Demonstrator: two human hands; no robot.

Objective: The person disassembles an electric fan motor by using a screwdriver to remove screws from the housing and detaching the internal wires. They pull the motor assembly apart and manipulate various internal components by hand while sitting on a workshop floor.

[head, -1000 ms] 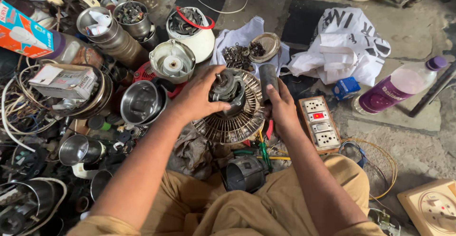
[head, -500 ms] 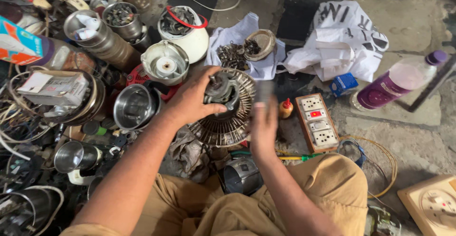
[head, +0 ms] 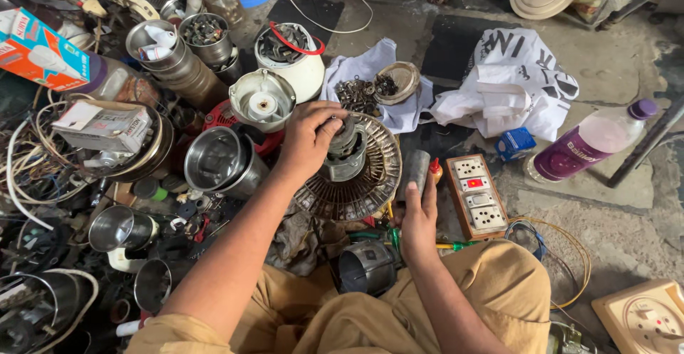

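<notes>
Right hand [head: 419, 211] has come off the motor, now closed round a grey metal cylinder [head: 415, 172] (beside the socket strip [head: 477, 196]). Left hand [head: 308, 139] alone grips the grey motor hub [head: 347, 151] on the round ribbed fan guard [head: 370, 183].

Right hand leaves the motor

The right hand [head: 419, 215] is off the finned motor [head: 353, 165] now, its fingers [head: 427, 183] wrapped around a grey cylinder [head: 415, 172] just right of the left hand's [head: 308, 140] fingers.
</notes>
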